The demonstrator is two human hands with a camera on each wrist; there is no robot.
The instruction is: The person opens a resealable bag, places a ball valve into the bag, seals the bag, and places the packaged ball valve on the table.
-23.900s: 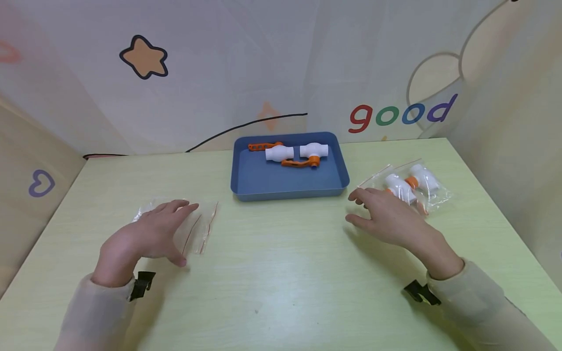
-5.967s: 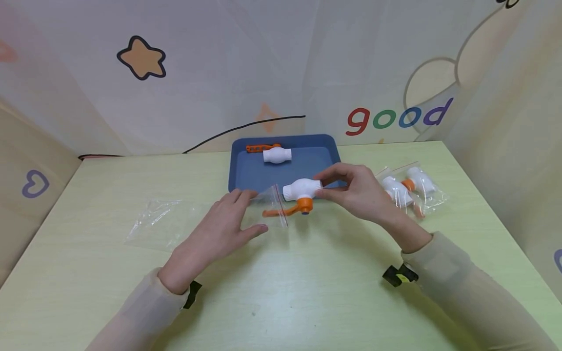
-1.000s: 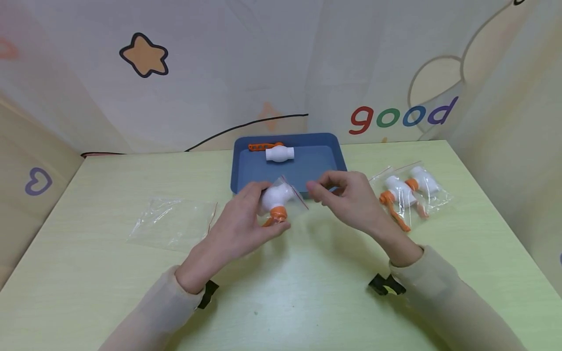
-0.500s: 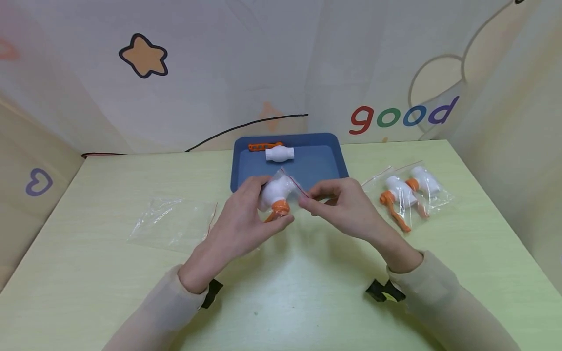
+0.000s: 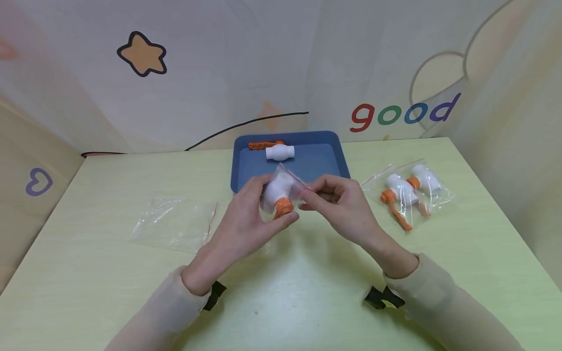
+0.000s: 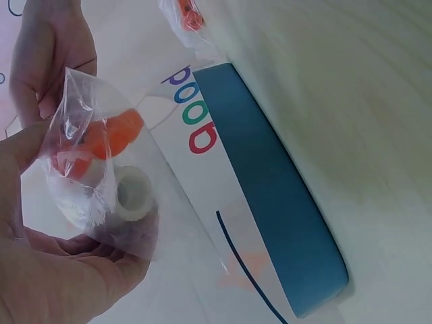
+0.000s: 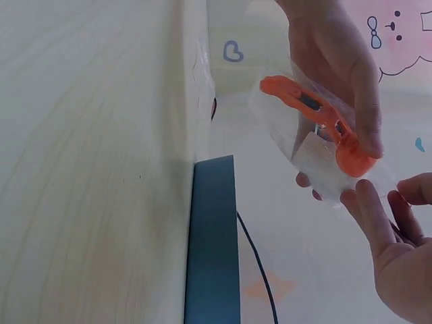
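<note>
- The left hand (image 5: 239, 222) cradles the bagged ball valve (image 5: 277, 189), thumb on the near side and fingers curled behind; the valve sits in its zip-lock bag (image 5: 296, 187), held up above the table (image 5: 281, 302).
- The right hand (image 5: 344, 209) pinches the bag's red-lined edge between thumb and fingers, at the valve's 3 o'clock.
- The valve looks like light, rigid plastic, unlikely to break; the film is thin, limp and probably slippery. The white body is the surest hold — gripped through the film — with the red-lined edge suited to a fingertip pinch.
- At 12 o'clock from the held valve, a blue tray (image 5: 246, 175) holds another white valve (image 5: 279, 153) with an orange handle (image 5: 259, 146).
- At 3 o'clock, well apart, lie two more bagged valves (image 5: 412, 187); between 8 and 9, a clear bag (image 5: 171, 224) lies flat.
- The right wrist view shows the held valve's slotted orange lever (image 7: 291, 91) — mostly hidden by the left thumb from the head — and the left wrist view shows its round hollow end (image 6: 150, 196). Only the head view shows the tray's contents.
</note>
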